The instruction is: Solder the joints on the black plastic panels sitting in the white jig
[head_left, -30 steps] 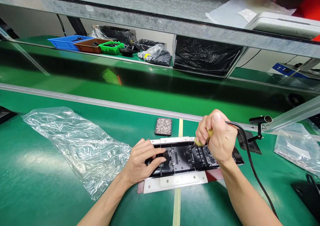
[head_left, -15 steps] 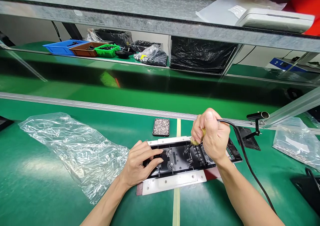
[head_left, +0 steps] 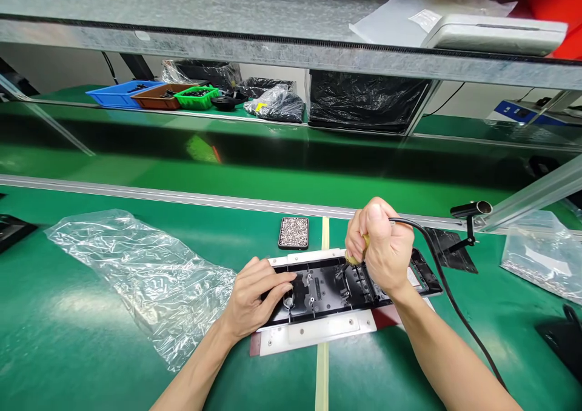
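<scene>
A long black plastic housing lies open side up in a white fixture on the green bench. Over its left end rests my left hand, thumb and index finger apart, steadying nothing visible between them. My right hand is closed in a fist around a corded tool with a yellow grip, which looks like a soldering iron. Its dark tip points down into the middle of the housing; the exact contact is too small to make out. Behind the fixture stands a small black tray full of tiny silvery metal parts.
A crumpled clear plastic bag lies at left. The black cord runs down past my right forearm. A black tubular holder and a bag of small parts are at right. Coloured bins stand beyond, under a metal shelf.
My view has shifted slightly. Left thumb and index finger have moved a little closer together. The right hand still grips the tool at nearly the same spot on the housing.
</scene>
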`<state>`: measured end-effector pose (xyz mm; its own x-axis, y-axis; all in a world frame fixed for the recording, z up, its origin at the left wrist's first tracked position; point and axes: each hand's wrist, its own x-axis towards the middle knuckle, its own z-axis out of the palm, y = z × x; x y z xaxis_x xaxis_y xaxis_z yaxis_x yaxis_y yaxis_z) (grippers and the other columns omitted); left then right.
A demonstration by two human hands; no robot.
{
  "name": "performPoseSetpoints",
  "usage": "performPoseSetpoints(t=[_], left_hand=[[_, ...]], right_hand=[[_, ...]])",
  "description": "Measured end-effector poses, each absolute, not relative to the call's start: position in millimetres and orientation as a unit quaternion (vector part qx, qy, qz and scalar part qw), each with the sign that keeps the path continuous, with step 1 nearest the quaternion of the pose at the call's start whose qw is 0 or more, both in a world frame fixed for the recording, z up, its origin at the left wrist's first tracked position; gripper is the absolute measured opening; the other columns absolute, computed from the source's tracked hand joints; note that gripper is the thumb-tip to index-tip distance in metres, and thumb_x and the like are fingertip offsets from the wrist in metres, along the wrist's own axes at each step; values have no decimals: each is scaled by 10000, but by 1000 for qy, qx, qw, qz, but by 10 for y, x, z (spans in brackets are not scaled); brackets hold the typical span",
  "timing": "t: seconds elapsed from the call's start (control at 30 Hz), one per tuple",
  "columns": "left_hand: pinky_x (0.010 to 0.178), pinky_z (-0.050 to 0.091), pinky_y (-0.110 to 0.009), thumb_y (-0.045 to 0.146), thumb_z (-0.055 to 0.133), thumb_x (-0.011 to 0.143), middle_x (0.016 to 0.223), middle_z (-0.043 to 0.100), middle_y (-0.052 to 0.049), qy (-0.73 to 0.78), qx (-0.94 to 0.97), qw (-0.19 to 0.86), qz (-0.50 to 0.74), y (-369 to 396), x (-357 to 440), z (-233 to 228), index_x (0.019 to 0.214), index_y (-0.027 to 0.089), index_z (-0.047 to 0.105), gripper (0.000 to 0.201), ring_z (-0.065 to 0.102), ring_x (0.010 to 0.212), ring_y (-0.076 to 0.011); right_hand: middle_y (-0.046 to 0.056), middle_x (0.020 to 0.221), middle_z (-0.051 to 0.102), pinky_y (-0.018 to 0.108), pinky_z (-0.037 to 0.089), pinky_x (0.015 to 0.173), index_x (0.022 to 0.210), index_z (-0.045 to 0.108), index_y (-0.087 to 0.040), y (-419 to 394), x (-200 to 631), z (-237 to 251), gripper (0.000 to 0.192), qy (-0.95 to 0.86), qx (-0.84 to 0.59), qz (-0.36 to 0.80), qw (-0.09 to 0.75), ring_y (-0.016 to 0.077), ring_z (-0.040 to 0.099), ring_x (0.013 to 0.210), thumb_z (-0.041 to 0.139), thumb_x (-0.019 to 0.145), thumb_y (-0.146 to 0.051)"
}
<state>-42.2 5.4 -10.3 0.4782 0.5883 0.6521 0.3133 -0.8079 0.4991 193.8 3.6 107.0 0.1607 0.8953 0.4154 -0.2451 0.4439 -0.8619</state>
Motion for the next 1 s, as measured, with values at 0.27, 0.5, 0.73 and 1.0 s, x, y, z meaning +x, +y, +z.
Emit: performPoseSetpoints(t=[0.27, 0.5, 0.73, 1.0], left_hand=[[689, 301, -325, 97, 663, 964, 807, 691, -14, 267, 846, 154, 434, 79, -437, -136, 1129, 205, 728, 208, 501, 682, -146], [702, 317, -321, 101, 672, 961, 799, 692, -6, 263, 848, 145, 436, 97, -413, -176, 1151, 208, 715, 222, 508, 690, -149], [698, 311, -323, 105, 667, 966, 825, 700, -11, 263, 849, 141, 435, 101, -422, -158, 1137, 202, 714, 202, 504, 693, -147], [686, 304, -327, 103, 661, 966, 815, 696, -14, 269, 849, 139, 433, 115, -449, -235, 1136, 210, 722, 210, 505, 686, -147]], right_hand=[[-85, 524, 353, 170, 327, 321, 706, 389, -222, 50, 1912, 1023, 422, -495, -340, 416, 682, 54, 360, 377, 574, 1004, -458], [-88, 532, 338, 177, 312, 322, 729, 363, -234, 68, 1945, 967, 425, -492, -346, 431, 673, 60, 350, 386, 569, 999, -488], [-88, 543, 314, 177, 309, 344, 731, 360, -234, 68, 1927, 961, 425, -497, -347, 431, 669, 57, 338, 398, 577, 995, -487], [-86, 540, 316, 173, 303, 343, 724, 373, -227, 77, 1925, 917, 417, -502, -344, 429, 667, 56, 344, 397, 567, 1006, -465]])
